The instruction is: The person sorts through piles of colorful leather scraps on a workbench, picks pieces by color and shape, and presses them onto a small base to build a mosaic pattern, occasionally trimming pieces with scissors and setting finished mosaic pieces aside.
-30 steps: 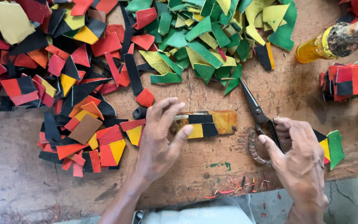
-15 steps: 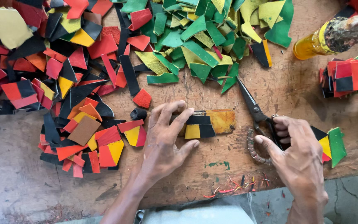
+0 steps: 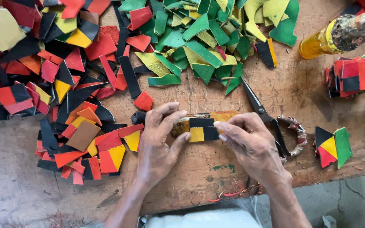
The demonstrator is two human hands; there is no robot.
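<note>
Pressing black-and-yellow patch [image 3: 202, 129] flat on tabletop [image 3: 216, 169] beside scissors [image 3: 267, 116], left hand [image 3: 159, 143] and right hand [image 3: 250, 145] pinching its ends; best keeping edges aligned, pressure even.

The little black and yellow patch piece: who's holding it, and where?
Both hands pinch the patch piece: left hand at its left end, right hand at its right end.

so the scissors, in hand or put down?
Put down. The scissors lie flat on the wooden table, behind the right hand, which pinches the black-and-yellow patch.
</note>
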